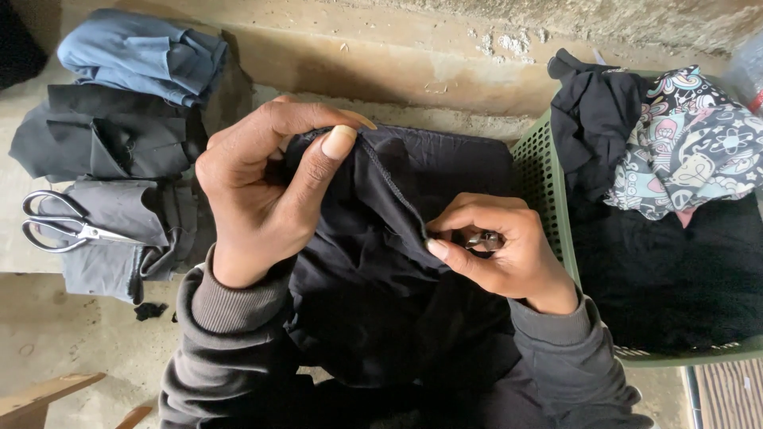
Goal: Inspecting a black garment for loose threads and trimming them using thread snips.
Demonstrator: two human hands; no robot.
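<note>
I sit in a rough garment workroom: bare concrete floor (71, 334) and ledge, folded clothes (127, 119) and scissors (63, 226) beyond my left hand (262, 199), a green basket (548, 191) of cloth beside my right hand (497, 250).

Black garment (373, 262) bunched up in the middle, a stitched seam running diagonally across its raised fold. The upper edge is lifted and pinched, the rest sags in soft creases toward the lap. A small metal tool (483, 237) sits right at the seam, mostly hidden.
</note>
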